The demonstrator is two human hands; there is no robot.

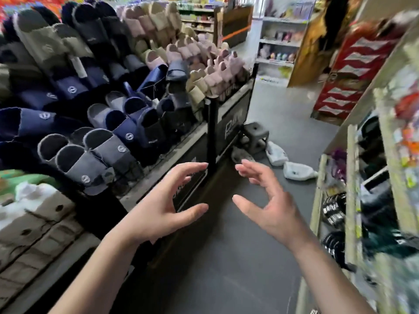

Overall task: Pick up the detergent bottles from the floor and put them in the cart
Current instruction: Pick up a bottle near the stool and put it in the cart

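Two white detergent bottles lie on their sides on the grey aisle floor ahead, one beside a small stool and the other closer to the right shelf. My left hand and my right hand are held out in front of me, fingers spread and curled, palms facing each other, with nothing in them. Both hands are well short of the bottles. No cart is visible.
A long slipper display runs down the left side of the aisle, with a black post at its corner. A grey plastic stool stands by it. Stocked shelves line the right. Cardboard boxes sit at lower left.
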